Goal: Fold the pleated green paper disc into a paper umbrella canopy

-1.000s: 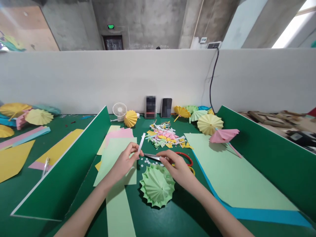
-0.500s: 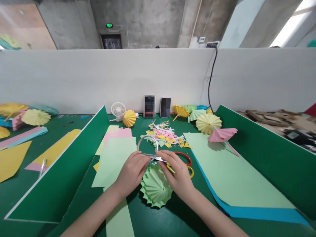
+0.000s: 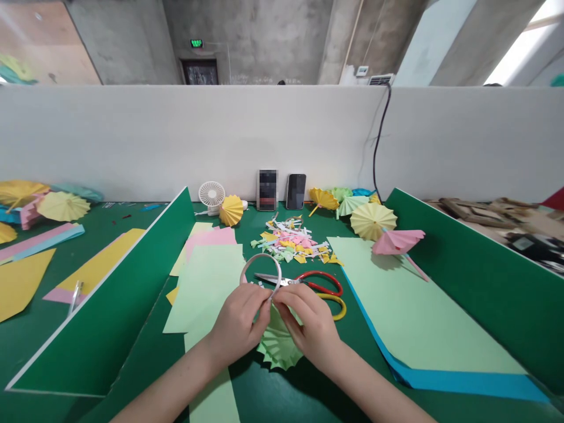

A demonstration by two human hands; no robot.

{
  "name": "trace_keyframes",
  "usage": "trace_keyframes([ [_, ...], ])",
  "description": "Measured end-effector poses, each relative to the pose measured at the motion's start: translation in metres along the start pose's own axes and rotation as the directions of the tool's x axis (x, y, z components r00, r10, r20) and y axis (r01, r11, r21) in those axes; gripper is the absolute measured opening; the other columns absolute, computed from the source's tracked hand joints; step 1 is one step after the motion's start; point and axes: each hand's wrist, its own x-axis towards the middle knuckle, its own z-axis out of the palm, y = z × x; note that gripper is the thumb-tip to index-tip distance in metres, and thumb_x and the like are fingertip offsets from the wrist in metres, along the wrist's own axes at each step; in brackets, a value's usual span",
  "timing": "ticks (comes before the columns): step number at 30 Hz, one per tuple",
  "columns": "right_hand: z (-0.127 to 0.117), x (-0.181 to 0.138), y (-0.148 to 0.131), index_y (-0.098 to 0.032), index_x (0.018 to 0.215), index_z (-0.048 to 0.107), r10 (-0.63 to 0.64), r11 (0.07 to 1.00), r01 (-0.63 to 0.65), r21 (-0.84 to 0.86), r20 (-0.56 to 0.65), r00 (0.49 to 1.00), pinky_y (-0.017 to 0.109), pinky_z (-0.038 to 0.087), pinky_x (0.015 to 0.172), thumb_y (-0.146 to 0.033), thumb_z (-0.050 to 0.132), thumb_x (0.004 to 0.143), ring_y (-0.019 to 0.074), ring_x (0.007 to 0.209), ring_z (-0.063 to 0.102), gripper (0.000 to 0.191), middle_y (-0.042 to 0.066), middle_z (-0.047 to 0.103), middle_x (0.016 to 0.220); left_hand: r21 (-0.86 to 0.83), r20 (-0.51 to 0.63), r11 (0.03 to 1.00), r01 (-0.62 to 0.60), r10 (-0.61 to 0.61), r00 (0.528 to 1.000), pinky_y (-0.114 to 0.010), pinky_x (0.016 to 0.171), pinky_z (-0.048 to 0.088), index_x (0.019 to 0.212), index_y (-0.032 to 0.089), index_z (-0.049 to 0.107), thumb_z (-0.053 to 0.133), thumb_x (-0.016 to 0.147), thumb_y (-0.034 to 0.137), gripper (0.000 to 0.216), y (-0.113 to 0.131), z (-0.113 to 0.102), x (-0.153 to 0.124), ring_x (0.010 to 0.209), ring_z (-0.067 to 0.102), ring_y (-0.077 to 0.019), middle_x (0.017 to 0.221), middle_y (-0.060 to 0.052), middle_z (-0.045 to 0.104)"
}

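Between my hands stands a thin, pale ring that looks like a narrow roll of tape (image 3: pixel 260 257). My left hand (image 3: pixel 240 317) is closed on its lower edge. The fingertips of my right hand (image 3: pixel 309 320) pinch at the same edge, almost touching the left fingertips. Just below my fingers lies a pleated light green paper umbrella top (image 3: pixel 279 346), its upper part hidden by my hands. Scissors with one red and one yellow handle (image 3: pixel 326 283) rest on the table behind my right hand, blades pointing left and slightly apart.
Colored paper scraps (image 3: pixel 295 241) are heaped behind the scissors. Green paper sheets (image 3: pixel 207 282) lie at left, and a larger green sheet (image 3: pixel 423 317) over blue at right. Finished paper umbrellas (image 3: pixel 373 220), a small fan (image 3: pixel 212 194) and two phones (image 3: pixel 267 191) stand at the back. Green dividers (image 3: pixel 110 317) flank both sides.
Both hands and the tape roll have come nearer to me, off the scissors, whose blades now show. The fingertips have drawn together and cover more of the green umbrella top.
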Motion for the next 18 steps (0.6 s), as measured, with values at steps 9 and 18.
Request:
trace_keyframes([
  [9,-0.002,0.004,-0.012,-0.018,0.083,0.048,-0.008,0.999,0.006,0.051,0.027,1.000,0.027,0.046,0.059,-0.005,0.041,0.080,0.0155,0.068,0.052,0.016,0.006,0.058,0.074,-0.080,-0.051,0.996,-0.045,0.041,0.998,-0.021,0.052,0.035,0.070,0.017,0.048,0.035,0.083,0.013,0.019,0.011,-0.005,-0.002,0.055,0.044,-0.0105,0.059,0.001,0.048],
  [18,-0.016,0.010,0.015,-0.020,0.081,0.045,0.548,0.792,-0.480,0.378,-0.094,0.831,0.027,0.044,0.063,-0.023,0.041,0.084,0.0135,0.068,0.051,0.006,0.001,0.050,0.074,-0.138,-0.140,0.880,0.455,-0.472,0.870,-0.021,0.048,0.033,0.077,0.019,0.048,0.031,0.088,0.030,0.023,-0.017,-0.022,0.012,0.049,0.039,-0.0103,0.059,0.004,0.043],
])
